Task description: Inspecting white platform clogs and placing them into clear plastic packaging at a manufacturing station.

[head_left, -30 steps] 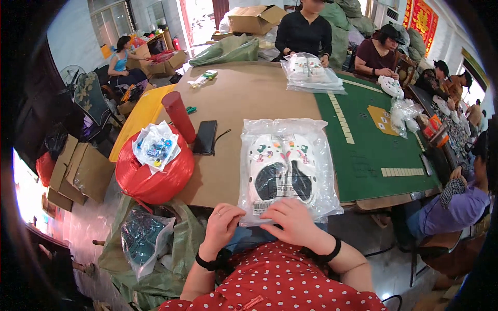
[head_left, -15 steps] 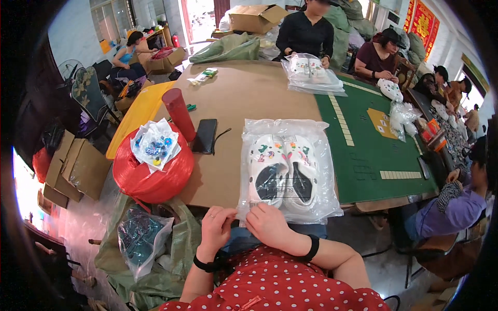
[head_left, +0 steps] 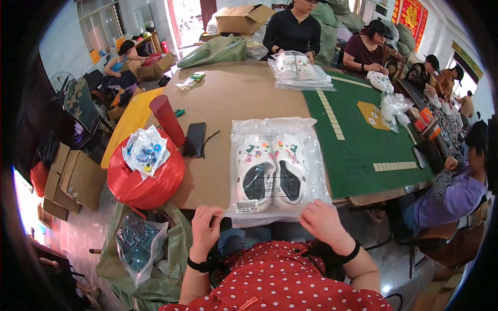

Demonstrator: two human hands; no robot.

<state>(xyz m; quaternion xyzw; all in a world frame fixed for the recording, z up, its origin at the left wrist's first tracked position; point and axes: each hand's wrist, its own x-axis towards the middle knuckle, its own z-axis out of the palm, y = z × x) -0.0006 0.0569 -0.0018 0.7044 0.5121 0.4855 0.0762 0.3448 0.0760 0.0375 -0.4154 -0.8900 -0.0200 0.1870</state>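
A clear plastic bag (head_left: 320,171) lies at the near edge of the table. Inside it is a pair of white clogs (head_left: 259,168), decorated with small colourful charms and dark inside, toes pointing away from me. At the bag's near left corner my left hand (head_left: 206,226) is closed, its thumb and fingertips pinching the plastic. My right hand (head_left: 324,222) is closed on the near right edge of the same bag, with its fingers curled under and partly hidden. A white barcode label (head_left: 247,206) shows near the bag's lower left.
Left of the bag are a black phone (head_left: 195,140), a red roll (head_left: 167,120) and a red twine spool (head_left: 150,189) bearing a plastic bag of blue charms (head_left: 146,151). A green mat (head_left: 358,155) covers the right side. Across the table, a person handles another bagged pair (head_left: 295,67).
My right hand has moved right along the bag's near edge, away from my left hand. The label at the bag's lower left is now uncovered. The whole view has shifted slightly.
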